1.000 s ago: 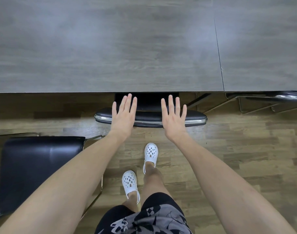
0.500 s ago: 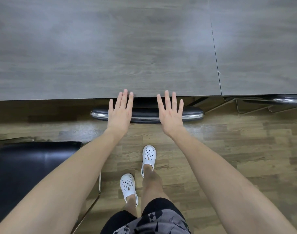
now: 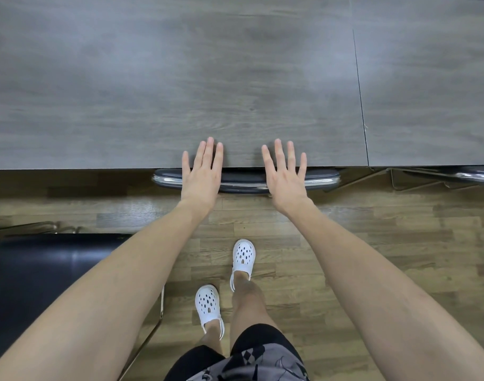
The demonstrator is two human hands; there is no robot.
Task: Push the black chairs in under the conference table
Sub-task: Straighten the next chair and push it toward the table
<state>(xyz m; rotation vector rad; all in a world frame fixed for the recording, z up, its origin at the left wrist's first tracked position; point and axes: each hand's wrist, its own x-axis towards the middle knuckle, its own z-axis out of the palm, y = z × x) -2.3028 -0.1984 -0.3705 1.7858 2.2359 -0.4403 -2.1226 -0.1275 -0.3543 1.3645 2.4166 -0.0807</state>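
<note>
Chair: the black chair (image 3: 243,182) sits almost wholly under the desk (image 3: 153,92); only its padded back and chrome rail show at the edge.
Left hand: my left hand (image 3: 201,173) lies flat, fingers straight and spread, palm on top of the back.
Right hand: my right hand (image 3: 286,178) does the same, further along the rail.
Handling: I judge it light, stiff and easy to slide on the wood floor (image 3: 372,243). Push evenly with both palms or it may swivel.
Left to do: a second chair (image 3: 43,270) on my left stands well out from the desk.
</note>
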